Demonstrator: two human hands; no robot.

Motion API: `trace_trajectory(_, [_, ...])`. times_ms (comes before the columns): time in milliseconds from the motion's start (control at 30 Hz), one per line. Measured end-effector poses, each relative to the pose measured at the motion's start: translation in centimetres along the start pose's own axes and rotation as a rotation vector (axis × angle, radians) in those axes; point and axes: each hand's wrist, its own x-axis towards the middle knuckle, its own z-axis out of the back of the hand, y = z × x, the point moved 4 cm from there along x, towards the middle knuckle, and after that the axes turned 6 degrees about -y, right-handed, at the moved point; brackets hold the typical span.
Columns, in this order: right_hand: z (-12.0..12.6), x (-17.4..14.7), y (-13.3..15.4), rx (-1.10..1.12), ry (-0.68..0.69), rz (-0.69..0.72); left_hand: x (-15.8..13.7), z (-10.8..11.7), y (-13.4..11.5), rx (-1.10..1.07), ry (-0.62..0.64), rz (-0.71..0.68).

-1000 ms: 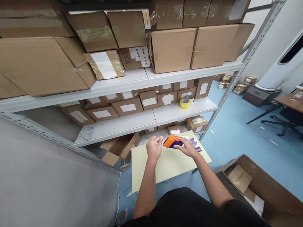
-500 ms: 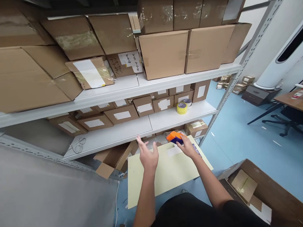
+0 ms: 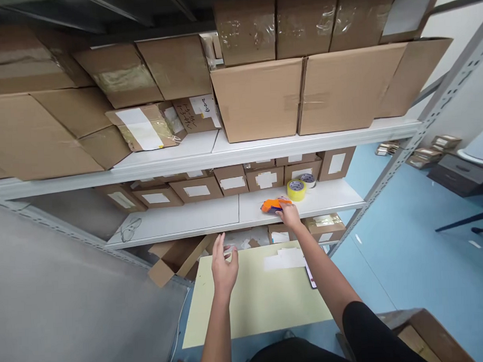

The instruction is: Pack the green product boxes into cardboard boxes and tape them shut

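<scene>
My right hand (image 3: 289, 216) grips an orange and dark-blue tape dispenser (image 3: 272, 205) at the front part of the middle shelf (image 3: 211, 216). A yellow roll of tape (image 3: 296, 190) stands just behind it, with a second, paler roll (image 3: 308, 179) beside that. Over the left part of the pale yellow table (image 3: 246, 302), my left hand (image 3: 224, 266) is raised with its fingers apart and nothing in it. White paper sheets (image 3: 284, 260) and the edge of a phone-like object (image 3: 310, 276) lie on the table, the latter partly behind my right forearm.
Cardboard boxes (image 3: 258, 104) fill the upper shelf, and labelled boxes (image 3: 231, 181) line the back of the middle one. A pair of glasses (image 3: 130, 230) rests at its left end. An open carton (image 3: 181, 257) sits below left; a large box (image 3: 432, 327) stands at lower right.
My right hand has carried the tape dispenser from above the table up and forward to the middle shelf. My left hand stays raised, slightly lower. The view has shifted.
</scene>
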Motion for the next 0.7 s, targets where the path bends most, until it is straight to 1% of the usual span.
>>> trace_trajectory(67, [-0.8,1.7,0.1,-0.047,0.086,0.01,-0.3,-0.2,0.3,0.031,-0.001,0.015])
trace_trajectory(167, [-1.5,3.0,0.3,-0.114,0.167,0.015,-0.7,-0.4,0.3,0.063,0.005,0.008])
trace_trajectory(233, [-1.4,3.3,0.3,-0.118,0.159,0.016,-1.0,-0.4,0.2,0.077,0.011,0.002])
trace_trajectory(267, [-1.2,3.4,0.3,-0.095,0.122,0.022,-1.1,-0.4,0.2,0.086,0.008,0.002])
trace_trajectory(333, [-0.5,3.2,0.4,0.01,0.01,0.058,-1.3,-0.3,0.2,0.105,-0.017,0.015])
trace_trajectory(400, [0.0,2.6,0.7,0.187,-0.085,0.109,-1.5,-0.1,0.4,0.11,-0.051,0.046])
trace_trajectory(467, [-0.2,1.8,1.4,0.395,-0.113,0.135,-1.7,0.1,0.7,0.099,-0.078,0.09])
trace_trajectory(567, [-1.8,0.0,3.4,0.67,-0.055,0.111,-2.4,0.9,1.6,0.081,-0.112,0.153])
trace_trajectory(633, [-3.4,-1.4,5.5,0.794,0.022,0.092,-3.1,1.9,2.3,0.077,-0.134,0.179])
trace_trajectory(700, [-5.3,-3.0,8.2,0.878,0.103,0.089,-4.0,3.4,3.2,0.094,-0.164,0.197])
